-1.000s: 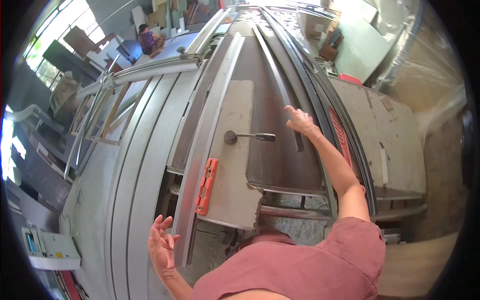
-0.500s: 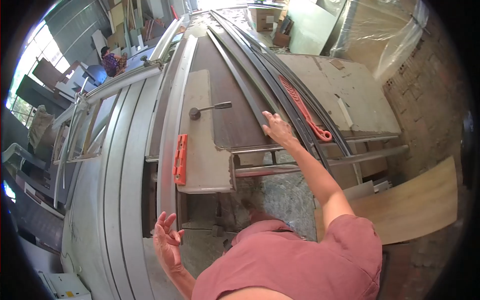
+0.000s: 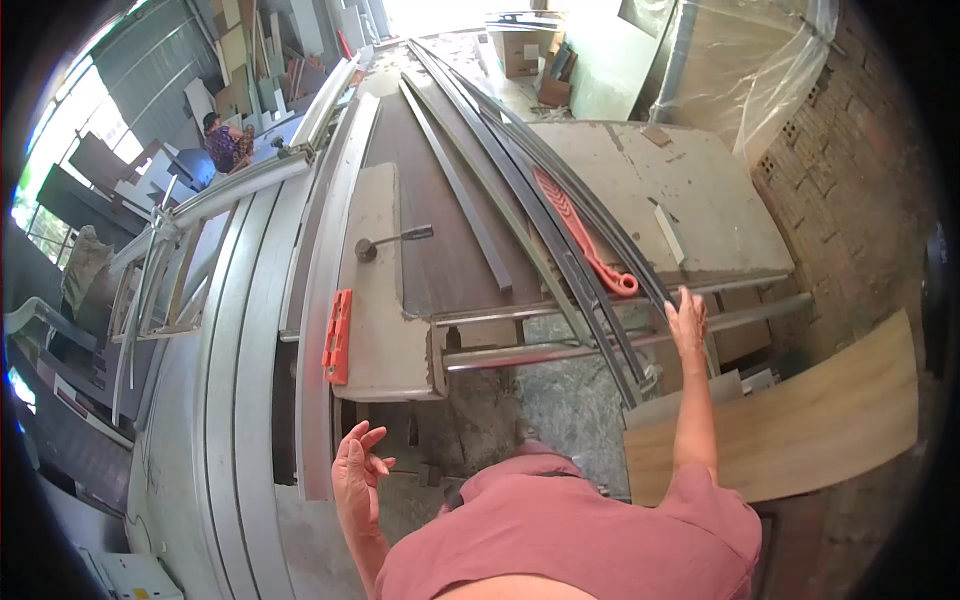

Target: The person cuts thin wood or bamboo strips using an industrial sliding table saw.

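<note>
The right hand (image 3: 687, 322), half-curled, reaches dark strips (image 3: 652, 284) at the desk's (image 3: 715, 205) near edge, grip unclear, none visibly raised; the left hand (image 3: 358, 485) is half-open, empty.

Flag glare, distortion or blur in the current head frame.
Head view: wide-angle distortion, grey panels bowing, corners blacked out; windows blown out at left, far end washed white; highlights streak the plastic sheet; left hand sharp enough to read, right hand too small to settle its grip; co-worker lacks fine detail.

Faded reddish-pink short-sleeved top (image 3: 570, 535)
</note>
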### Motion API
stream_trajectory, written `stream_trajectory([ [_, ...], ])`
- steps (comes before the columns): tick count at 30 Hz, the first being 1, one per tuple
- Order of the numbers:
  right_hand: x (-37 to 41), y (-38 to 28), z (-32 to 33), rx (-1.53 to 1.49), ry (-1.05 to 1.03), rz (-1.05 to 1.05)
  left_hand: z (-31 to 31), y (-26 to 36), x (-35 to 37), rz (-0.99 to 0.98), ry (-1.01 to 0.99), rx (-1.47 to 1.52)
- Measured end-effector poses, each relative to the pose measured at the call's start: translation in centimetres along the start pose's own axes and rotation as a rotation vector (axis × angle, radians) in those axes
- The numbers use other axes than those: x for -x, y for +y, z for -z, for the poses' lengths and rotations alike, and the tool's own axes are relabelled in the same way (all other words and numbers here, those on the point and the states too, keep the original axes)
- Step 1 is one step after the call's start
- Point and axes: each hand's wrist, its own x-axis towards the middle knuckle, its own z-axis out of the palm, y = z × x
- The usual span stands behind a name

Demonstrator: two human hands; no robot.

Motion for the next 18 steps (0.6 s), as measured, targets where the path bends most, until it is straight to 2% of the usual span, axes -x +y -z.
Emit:
stream_trajectory([
  [1, -0.5, 1.1, -0.3, -0.017, -0.102, -0.073, -0.9, 0.1, -0.3, 0.005, 0.002, 0.024],
  [4, -1.6, 2.9, -0.8, -0.116, -0.225, -0.018, -3.7, -0.1, -1.7, 0.004, -0.005, 0.020],
  [9, -2.9, 6.5, -4.0, -0.277, -0.218, 0.091, -8.6, -0.9, -4.4, 0.044, -0.101, -0.027],
  [11, -3.5, 5.8, -2.4, -0.389, -0.437, -0.001, -10.0, -1.4, -5.2, 0.042, -0.106, -0.023],
  [17, -4.6, 4.0, 1.4, -0.252, -0.390, 0.044, -12.6, -1.9, -7.1, 0.080, -0.145, -0.098],
  [18, -4.7, 2.5, 3.5, -0.331, -0.502, 0.013, -12.9, -1.7, -7.6, 0.090, -0.161, -0.112],
])
